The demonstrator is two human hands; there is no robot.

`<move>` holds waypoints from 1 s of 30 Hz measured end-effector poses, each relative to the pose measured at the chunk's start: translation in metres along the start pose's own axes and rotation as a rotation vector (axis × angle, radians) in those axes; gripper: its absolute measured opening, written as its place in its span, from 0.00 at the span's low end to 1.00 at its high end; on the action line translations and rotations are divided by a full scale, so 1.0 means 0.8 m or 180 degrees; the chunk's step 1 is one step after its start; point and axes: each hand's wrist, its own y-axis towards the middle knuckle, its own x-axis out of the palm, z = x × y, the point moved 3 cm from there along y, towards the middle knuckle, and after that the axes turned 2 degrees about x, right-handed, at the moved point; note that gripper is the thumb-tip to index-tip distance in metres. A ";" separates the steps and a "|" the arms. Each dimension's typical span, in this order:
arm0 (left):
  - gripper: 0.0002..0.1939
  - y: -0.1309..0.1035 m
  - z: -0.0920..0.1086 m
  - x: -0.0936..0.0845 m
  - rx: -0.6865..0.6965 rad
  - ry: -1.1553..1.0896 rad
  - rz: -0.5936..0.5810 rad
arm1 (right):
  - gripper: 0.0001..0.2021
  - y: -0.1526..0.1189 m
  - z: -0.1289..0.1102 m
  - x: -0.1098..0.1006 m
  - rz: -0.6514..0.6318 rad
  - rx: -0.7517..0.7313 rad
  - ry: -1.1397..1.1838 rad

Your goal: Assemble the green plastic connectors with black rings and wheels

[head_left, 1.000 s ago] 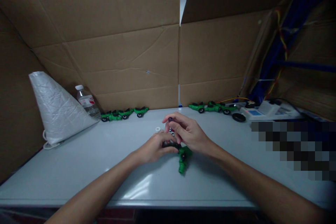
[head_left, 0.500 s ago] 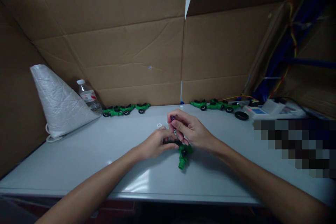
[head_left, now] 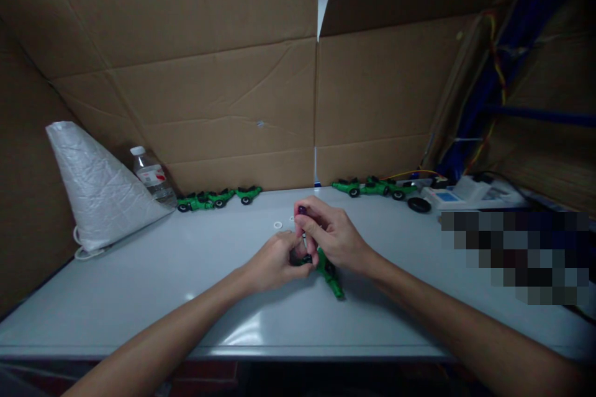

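My right hand (head_left: 333,232) is closed around a small screwdriver with a dark handle (head_left: 302,211), its shaft pointing down toward my left fingertips. My left hand (head_left: 279,262) is closed on a green toy vehicle (head_left: 331,279) with black parts, gripping it by its far-left side. The toy's green end sticks out below my right hand and slants toward the table's front. Fingers cover the spot where the screwdriver tip meets the toy. Two small white rings, one of them a flat ring (head_left: 278,224), lie on the table just beyond my hands.
Along the back edge sit green toy vehicles at left (head_left: 218,198) and right (head_left: 372,187). A water bottle (head_left: 153,175) and a silvery foam bag (head_left: 97,189) stand at left. At right are a black ring (head_left: 419,205) and a white power strip (head_left: 470,194). Cardboard (head_left: 233,87) walls the table.
The toy has turned in my left hand, so its free end now points more to the right. My right hand keeps the screwdriver upright over it. The whole view has shifted slightly.
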 end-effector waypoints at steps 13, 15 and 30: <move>0.09 -0.002 -0.010 -0.002 -0.0188 -0.0245 -0.0012 | 0.10 -0.007 0.005 0.001 0.0237 -0.0057 -0.0040; 0.13 -0.001 -0.011 -0.011 -0.0010 -0.0194 -0.0170 | 0.13 -0.001 0.007 -0.003 0.0073 -0.0010 0.0145; 0.14 0.001 -0.017 -0.017 0.0165 0.0065 -0.0199 | 0.17 0.007 -0.004 -0.005 -0.0388 -0.0124 -0.0097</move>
